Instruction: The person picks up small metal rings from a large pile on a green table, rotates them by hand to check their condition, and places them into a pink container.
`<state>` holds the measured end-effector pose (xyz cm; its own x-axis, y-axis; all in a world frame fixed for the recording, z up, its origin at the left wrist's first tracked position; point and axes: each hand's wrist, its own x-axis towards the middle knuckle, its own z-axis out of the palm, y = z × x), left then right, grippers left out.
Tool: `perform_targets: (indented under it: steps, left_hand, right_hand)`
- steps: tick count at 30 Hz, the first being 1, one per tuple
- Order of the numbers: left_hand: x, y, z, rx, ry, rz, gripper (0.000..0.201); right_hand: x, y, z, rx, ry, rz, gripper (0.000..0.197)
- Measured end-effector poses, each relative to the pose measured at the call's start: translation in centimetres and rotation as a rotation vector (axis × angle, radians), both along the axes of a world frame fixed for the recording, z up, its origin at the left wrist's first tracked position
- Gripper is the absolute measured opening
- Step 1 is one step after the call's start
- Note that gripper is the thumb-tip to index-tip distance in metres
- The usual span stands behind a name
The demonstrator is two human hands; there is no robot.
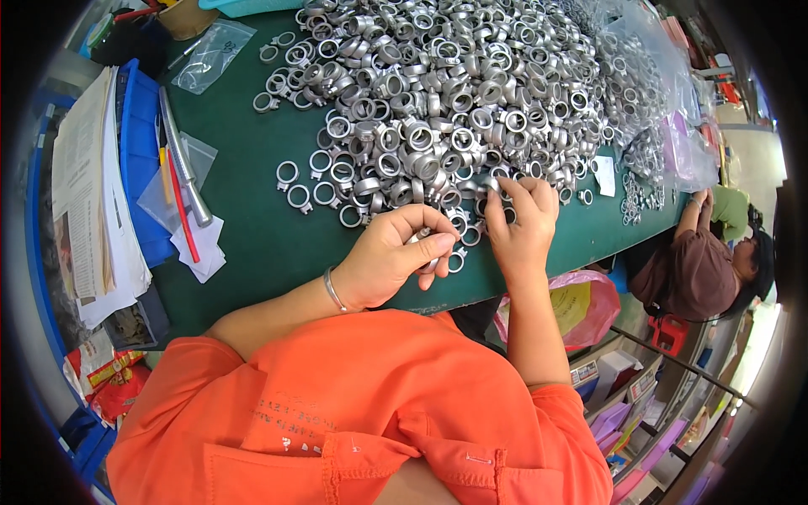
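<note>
Green tabletop [240,143] carries heaped metal rings [471,93]; red stool [667,334] at right.

We see a bench [240,164] with a dark green top, its edges bowed by the lens. Along its left side runs a blue frame [38,223], and red packets [118,391] lie near its lower left corner. To the right of the bench sits a person [694,278] in a brown top, with a red stool [667,334] nearby. Below the stool, and right of the bench, we find a rack [678,362] with a dark rail, boxes [613,372] and purple bins [663,446]. Farther right of the bench, a pale strip [753,143] looks like floor. Beyond the rack glares a white patch [764,337]; we cannot tell whether it is window or lit floor.
</note>
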<state>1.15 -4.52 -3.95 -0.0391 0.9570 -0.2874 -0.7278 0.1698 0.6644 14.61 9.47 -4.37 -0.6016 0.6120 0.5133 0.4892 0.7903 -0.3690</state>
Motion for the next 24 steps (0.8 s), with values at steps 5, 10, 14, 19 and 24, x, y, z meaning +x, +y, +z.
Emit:
perform_targets:
  steps: [5,10,14,19,24]
  left_hand:
    - [0.1,0.0,0.2,-0.041,0.042,-0.005,0.012]
    - [0.1,0.0,0.1,-0.010,0.080,0.044,0.012]
    - [0.1,-0.1,0.2,0.018,0.127,0.031,0.007]
    - [0.1,-0.1,0.1,0.074,0.179,0.028,0.006]
    - [0.2,-0.2,0.0,0.055,0.198,0.004,0.006]
  right_hand:
    - [0.9,-3.0,0.9,-0.829,0.427,0.128,0.017]
    - [0.8,-3.7,1.8,-0.537,0.317,0.458,0.019]
    - [0.9,-4.1,1.7,-0.500,0.299,0.481,0.019]
    - [0.8,-4.0,1.5,-0.385,0.287,0.461,0.019]
    - [1.0,-4.1,1.4,-0.330,0.275,0.457,0.020]
